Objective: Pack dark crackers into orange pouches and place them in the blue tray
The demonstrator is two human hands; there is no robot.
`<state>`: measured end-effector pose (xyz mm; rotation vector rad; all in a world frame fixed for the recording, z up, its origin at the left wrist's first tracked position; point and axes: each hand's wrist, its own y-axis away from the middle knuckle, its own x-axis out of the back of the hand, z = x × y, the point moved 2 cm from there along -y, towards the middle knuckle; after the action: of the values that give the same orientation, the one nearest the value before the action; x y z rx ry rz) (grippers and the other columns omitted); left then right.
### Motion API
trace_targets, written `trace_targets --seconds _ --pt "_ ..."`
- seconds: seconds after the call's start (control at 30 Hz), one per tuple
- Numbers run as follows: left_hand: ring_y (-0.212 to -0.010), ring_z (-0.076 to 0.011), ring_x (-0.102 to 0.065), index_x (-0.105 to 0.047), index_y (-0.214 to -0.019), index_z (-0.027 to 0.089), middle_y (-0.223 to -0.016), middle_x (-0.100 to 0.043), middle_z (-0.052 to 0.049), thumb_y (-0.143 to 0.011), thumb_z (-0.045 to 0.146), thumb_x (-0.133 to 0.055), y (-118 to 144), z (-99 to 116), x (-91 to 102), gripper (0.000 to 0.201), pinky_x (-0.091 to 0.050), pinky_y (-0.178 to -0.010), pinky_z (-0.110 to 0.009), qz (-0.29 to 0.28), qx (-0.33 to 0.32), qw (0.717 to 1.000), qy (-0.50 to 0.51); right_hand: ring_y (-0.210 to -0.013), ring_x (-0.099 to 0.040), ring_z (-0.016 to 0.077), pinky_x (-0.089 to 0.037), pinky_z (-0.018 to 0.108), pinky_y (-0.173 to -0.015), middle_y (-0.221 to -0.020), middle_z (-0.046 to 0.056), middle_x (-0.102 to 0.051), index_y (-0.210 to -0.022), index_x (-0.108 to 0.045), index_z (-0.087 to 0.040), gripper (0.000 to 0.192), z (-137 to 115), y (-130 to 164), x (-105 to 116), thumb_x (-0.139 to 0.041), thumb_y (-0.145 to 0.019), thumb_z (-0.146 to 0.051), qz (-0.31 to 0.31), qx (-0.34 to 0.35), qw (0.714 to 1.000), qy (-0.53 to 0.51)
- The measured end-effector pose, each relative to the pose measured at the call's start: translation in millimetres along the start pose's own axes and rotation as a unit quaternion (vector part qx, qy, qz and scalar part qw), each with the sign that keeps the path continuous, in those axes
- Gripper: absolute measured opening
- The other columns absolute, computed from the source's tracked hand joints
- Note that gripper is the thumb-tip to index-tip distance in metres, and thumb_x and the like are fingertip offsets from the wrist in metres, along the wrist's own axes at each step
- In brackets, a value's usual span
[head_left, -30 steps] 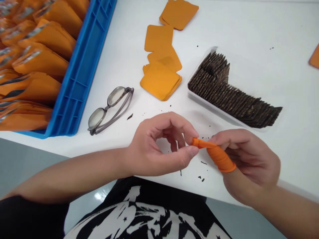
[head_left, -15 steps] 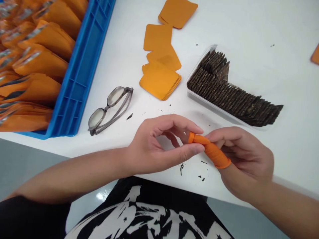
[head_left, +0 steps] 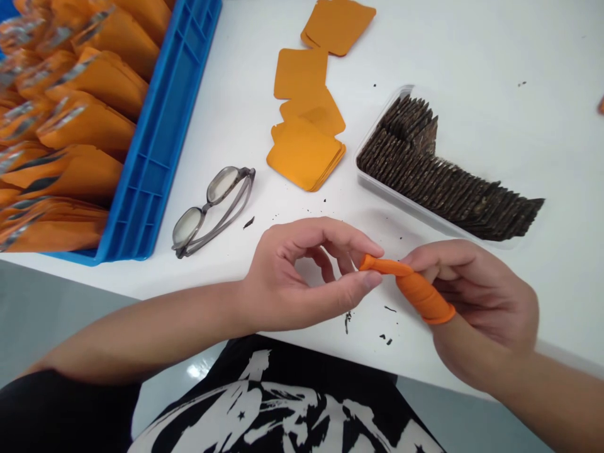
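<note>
Near the table's (head_left: 472, 75) front edge, your left hand (head_left: 302, 277) pinches the orange finger cot's (head_left: 415, 289) loose tip, now stretched longer off your right hand's (head_left: 476, 302) thumb, other fingers curled loosely.

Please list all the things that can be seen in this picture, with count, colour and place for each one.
table: one, white, under everything.
crate: one, blue, far left on the table.
packets: many, orange, inside the crate.
glasses: one pair, grey, folded, just right of the crate.
squares: several, orange, flat, in loose piles at top centre.
tray: one, clear, right of the squares.
wafers: many, dark brown, standing in rows in the tray.
crumbs: several, dark, on the table near the hands.
finger cot: one, orange, on the right thumb.
shirt: one, black with white print, bottom.
left hand: grip pinches the cot's tip.
right hand: wears the cot, at the table edge.
</note>
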<state>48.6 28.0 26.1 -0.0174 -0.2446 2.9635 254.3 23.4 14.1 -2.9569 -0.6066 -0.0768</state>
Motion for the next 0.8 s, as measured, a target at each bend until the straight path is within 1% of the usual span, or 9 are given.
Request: trace_targets --seconds 0.13,0.3,0.43,0.6,0.7,0.8 --pt "-0.062 -0.0079 -0.069 -0.075 -0.094 0.015 -0.080 -0.078 -0.002 -0.082 0.013 -0.084 0.1 0.1 1.1 0.015 -0.057 -0.055 -0.017 0.001 0.002 1.000 0.006 -0.065 -0.050 0.0090 -0.042 0.022 -0.057 -0.071 -0.004 -0.053 -0.113 -0.069 -0.024 0.021 1.7 -1.3 0.5 -0.061 -0.100 -0.009 0.005 0.002 1.000 -0.007" --pt "-0.063 -0.0087 -0.070 -0.074 -0.096 0.016 -0.076 -0.075 0.000 -0.085 0.013 -0.080 -0.2 -1.3 -0.7 0.013 -0.055 -0.053 -0.017 -0.006 0.032 0.999 0.029 -0.063 -0.049 0.0089 -0.041 0.022 -0.056 -0.071 -0.004 -0.054 -0.111 -0.069 -0.025 0.022 3.2 0.8 2.1 -0.063 -0.099 -0.007 0.027 -0.015 0.999 -0.022" --pt "-0.065 -0.0086 -0.069 -0.072 -0.093 0.016 -0.080 -0.075 -0.002 -0.084 0.014 -0.081 -1.2 -0.1 -0.2 0.013 -0.055 -0.054 -0.017 -0.005 0.018 0.999 0.033 -0.062 -0.049 0.0094 -0.040 0.023 -0.055 -0.071 -0.003 -0.055 -0.111 -0.070 -0.025 0.020 3.7 2.5 2.1 -0.062 -0.099 -0.010 0.031 -0.027 0.998 -0.040" --pt "-0.062 -0.0070 -0.065 -0.070 -0.088 0.017 -0.070 -0.069 0.002 -0.086 0.013 -0.078 -3.2 2.2 0.4 0.009 -0.051 -0.053 -0.017 -0.001 0.026 0.999 0.048 -0.058 -0.044 0.0104 -0.037 0.026 -0.053 -0.070 -0.003 -0.052 -0.108 -0.070 -0.026 0.015 6.1 0.7 2.2 -0.066 -0.099 -0.015 0.069 -0.049 0.995 -0.057" --pt "-0.062 -0.0069 -0.064 -0.069 -0.089 0.017 -0.072 -0.068 0.002 -0.083 0.012 -0.079 -3.1 2.4 0.6 0.013 -0.051 -0.054 -0.017 -0.001 0.021 0.999 0.049 -0.059 -0.047 0.0118 -0.037 0.028 -0.053 -0.070 -0.003 -0.054 -0.107 -0.071 -0.026 0.013 6.8 -0.3 2.4 -0.068 -0.099 -0.016 0.073 -0.056 0.994 -0.059" --pt "-0.063 -0.0074 -0.064 -0.068 -0.088 0.018 -0.075 -0.069 0.001 -0.083 0.013 -0.079 -2.2 1.1 2.5 0.014 -0.051 -0.053 -0.018 0.012 0.024 0.999 0.039 -0.059 -0.048 0.0123 -0.037 0.030 -0.053 -0.069 -0.003 -0.053 -0.107 -0.071 -0.026 0.013 5.7 -0.9 2.6 -0.069 -0.098 -0.017 0.073 -0.052 0.994 -0.057"
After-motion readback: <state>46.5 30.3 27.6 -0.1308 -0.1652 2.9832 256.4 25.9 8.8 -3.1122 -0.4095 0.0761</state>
